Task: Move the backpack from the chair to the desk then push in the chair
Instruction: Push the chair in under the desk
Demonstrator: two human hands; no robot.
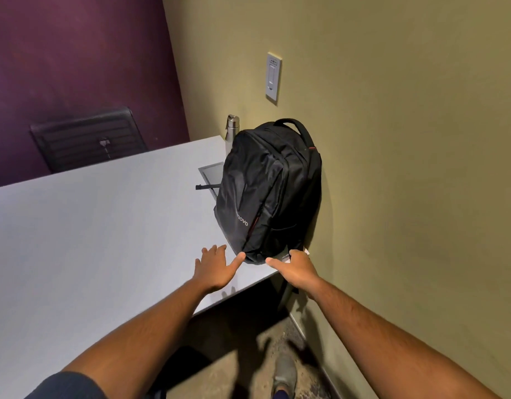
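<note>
A black backpack (270,191) stands upright on the grey desk (90,240), leaning against the olive wall at the desk's right end. My left hand (216,267) hovers open just left of its base, thumb tip touching the bottom corner. My right hand (296,267) rests at the bag's lower right corner, fingers spread and partly hidden behind the base; it grips nothing that I can see. A dark seat edge (185,367) shows low under the desk's near edge, beneath my left arm.
A steel water bottle (231,126) stands behind the backpack by the wall. A black mesh chair back (87,139) rises beyond the desk's far side. A grey cable hatch (212,175) lies in the desktop. A wall switch plate (273,76) is above. My shoe (284,375) is on the carpet.
</note>
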